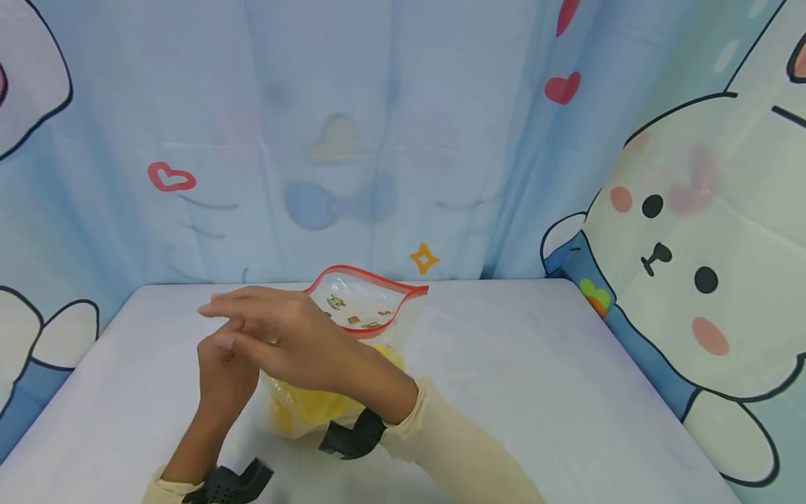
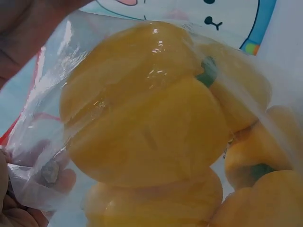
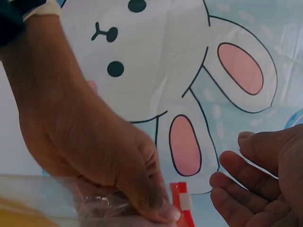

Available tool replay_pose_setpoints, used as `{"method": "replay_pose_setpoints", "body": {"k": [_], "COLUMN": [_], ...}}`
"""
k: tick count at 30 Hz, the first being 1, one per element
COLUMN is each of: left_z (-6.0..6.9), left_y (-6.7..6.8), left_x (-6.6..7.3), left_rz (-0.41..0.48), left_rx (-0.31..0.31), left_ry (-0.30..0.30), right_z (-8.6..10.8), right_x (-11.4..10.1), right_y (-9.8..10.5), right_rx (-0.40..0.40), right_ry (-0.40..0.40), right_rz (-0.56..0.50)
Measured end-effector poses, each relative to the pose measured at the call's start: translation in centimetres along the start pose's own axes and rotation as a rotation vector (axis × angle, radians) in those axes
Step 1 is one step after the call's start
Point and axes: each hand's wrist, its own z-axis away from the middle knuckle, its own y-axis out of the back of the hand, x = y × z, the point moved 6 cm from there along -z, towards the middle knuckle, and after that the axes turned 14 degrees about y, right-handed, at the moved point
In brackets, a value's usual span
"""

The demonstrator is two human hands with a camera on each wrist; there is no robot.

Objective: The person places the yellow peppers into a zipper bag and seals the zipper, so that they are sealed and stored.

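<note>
A clear zip bag [image 1: 362, 302] with a red zip edge stands on the table, its mouth gaping. Inside are several yellow bell peppers [image 2: 147, 118], two with green stems showing. My left hand [image 1: 228, 378] pinches the bag's edge beside the red zip; in the right wrist view, a white slider [image 3: 185, 201] sits on that zip near its fingertips. My right hand [image 1: 299, 343] reaches across in front of the bag, above the left hand. Its relaxed fingers [image 3: 246, 182] stand apart from the slider, holding nothing. Part of the bag's left side is hidden behind both hands.
The white table [image 1: 535, 392] extends on both sides of the bag. A light blue curtain [image 1: 441, 140] printed with cartoon rabbits hangs right behind the table's back edge. Dark cameras are strapped to both wrists.
</note>
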Motion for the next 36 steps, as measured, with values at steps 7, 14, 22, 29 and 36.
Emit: {"method": "replay_pose_setpoints", "body": {"k": [7, 14, 22, 29, 36], "left_z": [0.1, 0.1, 0.0, -0.3, -0.5], "left_y": [-0.1, -0.1, -0.1, 0.7, 0.5], "left_x": [-0.2, 0.1, 0.3, 0.8, 1.0], "left_rz": [0.061, 0.087, 0.121, 0.167, 0.168], "left_rx": [-0.046, -0.106, -0.213, -0.196, -0.196], "left_ry": [0.06, 0.021, -0.008, -0.139, -0.144], "right_z": [0.7, 0.8, 0.7, 0.7, 0.7], "right_x": [2.3, 3.1, 3.5, 3.3, 3.4], "right_y": [0.0, 0.1, -0.1, 0.3, 0.2], "right_rx": [-0.019, -0.057, -0.095, -0.067, -0.067], "right_ry": [-0.06, -0.096, -0.089, -0.033, -0.044], "right_rz": [0.083, 0.079, 0.098, 0.165, 0.192]}}
